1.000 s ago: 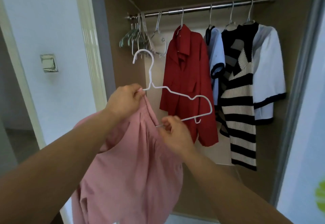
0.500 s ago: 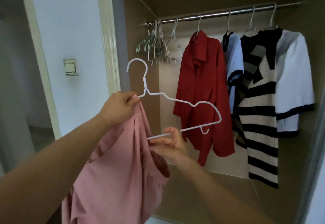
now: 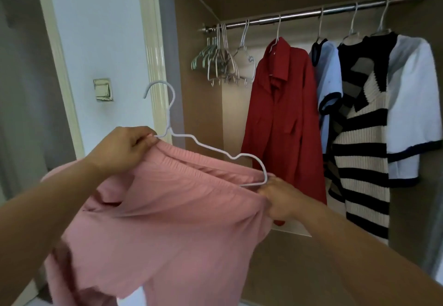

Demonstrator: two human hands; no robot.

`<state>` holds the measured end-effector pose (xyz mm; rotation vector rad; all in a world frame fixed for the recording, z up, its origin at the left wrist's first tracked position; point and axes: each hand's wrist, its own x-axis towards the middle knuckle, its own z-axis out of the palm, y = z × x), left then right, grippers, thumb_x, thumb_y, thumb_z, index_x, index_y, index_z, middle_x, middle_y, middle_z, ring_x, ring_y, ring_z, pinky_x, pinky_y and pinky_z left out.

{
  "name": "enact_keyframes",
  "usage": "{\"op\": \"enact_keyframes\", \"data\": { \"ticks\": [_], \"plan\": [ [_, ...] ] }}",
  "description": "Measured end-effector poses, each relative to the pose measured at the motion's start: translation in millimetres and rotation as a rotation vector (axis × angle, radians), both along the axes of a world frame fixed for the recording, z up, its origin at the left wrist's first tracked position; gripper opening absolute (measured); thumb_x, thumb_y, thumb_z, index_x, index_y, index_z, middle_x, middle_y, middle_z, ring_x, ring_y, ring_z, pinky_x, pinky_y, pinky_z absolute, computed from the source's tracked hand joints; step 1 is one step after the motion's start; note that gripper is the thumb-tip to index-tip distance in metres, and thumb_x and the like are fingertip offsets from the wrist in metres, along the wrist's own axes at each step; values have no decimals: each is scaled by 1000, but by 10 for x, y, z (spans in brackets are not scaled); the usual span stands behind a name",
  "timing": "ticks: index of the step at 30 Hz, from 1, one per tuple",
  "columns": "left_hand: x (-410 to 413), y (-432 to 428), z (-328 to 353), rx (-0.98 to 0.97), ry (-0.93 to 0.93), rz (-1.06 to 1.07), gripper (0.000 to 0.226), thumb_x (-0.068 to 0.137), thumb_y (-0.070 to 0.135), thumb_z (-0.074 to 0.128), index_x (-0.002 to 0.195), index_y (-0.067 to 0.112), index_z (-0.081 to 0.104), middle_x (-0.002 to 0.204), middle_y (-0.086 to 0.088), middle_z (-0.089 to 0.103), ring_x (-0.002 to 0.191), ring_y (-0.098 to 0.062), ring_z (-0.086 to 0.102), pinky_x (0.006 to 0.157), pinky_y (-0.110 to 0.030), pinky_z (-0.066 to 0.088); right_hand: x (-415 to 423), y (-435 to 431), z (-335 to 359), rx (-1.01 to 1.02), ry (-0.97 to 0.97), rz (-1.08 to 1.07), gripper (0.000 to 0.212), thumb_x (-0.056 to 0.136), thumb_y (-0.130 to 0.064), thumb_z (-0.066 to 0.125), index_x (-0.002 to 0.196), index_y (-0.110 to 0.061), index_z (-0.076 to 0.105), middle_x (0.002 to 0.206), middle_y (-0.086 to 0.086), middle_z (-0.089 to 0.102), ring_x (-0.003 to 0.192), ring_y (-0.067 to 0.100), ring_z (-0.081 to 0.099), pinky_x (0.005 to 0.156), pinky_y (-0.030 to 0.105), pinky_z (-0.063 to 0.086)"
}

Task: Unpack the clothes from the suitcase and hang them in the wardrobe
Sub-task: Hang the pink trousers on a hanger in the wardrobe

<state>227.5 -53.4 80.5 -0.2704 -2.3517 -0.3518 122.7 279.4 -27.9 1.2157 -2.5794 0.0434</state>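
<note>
A pink garment (image 3: 167, 214) with an elastic waistband is stretched across a white wire hanger (image 3: 203, 146) in front of the open wardrobe. My left hand (image 3: 122, 147) pinches the waistband and the hanger's left shoulder together. At the hanger's right end my right hand (image 3: 279, 197) grips the waistband against the wire. The hook points up and left. The suitcase is not in view.
The metal rail (image 3: 299, 16) carries a bunch of bare hangers (image 3: 223, 62) at its left end, then a red shirt (image 3: 280, 113), a light blue top (image 3: 328, 82), a striped knit (image 3: 364, 152) and a white top (image 3: 412, 104). A door frame (image 3: 153, 49) stands left of the wardrobe.
My right hand has pulled the pink waistband rightward along the hanger to its right end, so the garment now spans the hanger. The view has shifted left.
</note>
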Motion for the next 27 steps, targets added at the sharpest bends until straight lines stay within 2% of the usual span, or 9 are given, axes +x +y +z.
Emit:
{"op": "enact_keyframes", "data": {
  "ticks": [5, 7, 10, 12, 14, 17, 21, 24, 27],
  "plan": [
    [-24, 30, -209, -399, 95, 124, 58, 84, 55, 17, 92, 23, 65, 78, -2, 72, 71, -31, 66, 58, -32, 45, 52, 161, 594, 44, 65, -184, 25, 78, -14, 48, 92, -16, 69, 102, -4, 65, 110, 6, 50, 119, 42, 1],
    [-84, 100, -267, -380, 131, 173, 53, 86, 52, 19, 90, 24, 63, 79, -2, 71, 73, -32, 66, 58, -33, 43, 72, 77, 770, -350, 45, -50, 21, 76, -8, 53, 89, -11, 69, 101, 2, 67, 103, 9, 53, 115, 45, 22],
    [-127, 199, -263, -28, 142, 117, 30, 97, 36, 40, 90, 17, 62, 75, -6, 67, 74, -33, 63, 64, -35, 45, 61, 37, 979, -952, -181, -19, 46, 85, -10, 65, 129, -13, 53, 133, 5, 53, 123, 15, 48, 105, 30, 36],
    [-129, 257, -255, 136, 99, 42, 21, 95, 26, 48, 84, 15, 62, 70, -4, 62, 72, -29, 59, 65, -32, 43, -4, 82, 998, -768, -292, -177, 45, 95, -20, 54, 138, -12, 45, 140, 5, 48, 129, 18, 45, 105, 28, 36],
    [-129, 301, -264, 215, 51, -17, 20, 94, 23, 51, 79, 15, 60, 70, -2, 62, 71, -24, 58, 65, -30, 42, 10, 89, 989, -503, -270, -234, 32, 99, -22, 44, 121, -8, 62, 122, 6, 62, 115, 19, 55, 95, 27, 40],
    [-177, 339, -282, 306, 9, -91, 22, 94, 20, 52, 79, 8, 62, 72, -7, 64, 73, -23, 59, 64, -16, 39, 45, 24, 996, -522, -165, -165, 26, 98, -16, 45, 94, -3, 67, 90, 6, 65, 89, 21, 59, 75, 29, 40],
    [-221, 370, -244, 405, 23, -166, 25, 94, 17, 52, 79, 0, 62, 76, -16, 64, 68, -17, 53, 58, -9, 36, 76, -47, 1119, -585, 32, -219, 24, 99, -19, 43, 78, -12, 53, 81, 9, 58, 81, 25, 54, 69, 34, 35],
    [-247, 541, -242, 378, -18, -225, 27, 95, 17, 51, 70, 7, 58, 64, 1, 56, 59, -3, 47, 56, -10, 35, 135, -270, 1247, -453, 146, -239, 26, 99, -23, 40, 89, -8, 59, 97, 14, 66, 92, 32, 59, 74, 38, 44],
    [-293, 757, -220, 339, -38, -293, 36, 95, 17, 51, 60, 21, 46, 53, 14, 47, 55, -1, 44, 55, -11, 33, 258, -529, 1319, -473, 90, -104, 27, 98, -28, 42, 76, -19, 53, 83, 3, 63, 85, 28, 56, 72, 36, 41]
  ]
}}
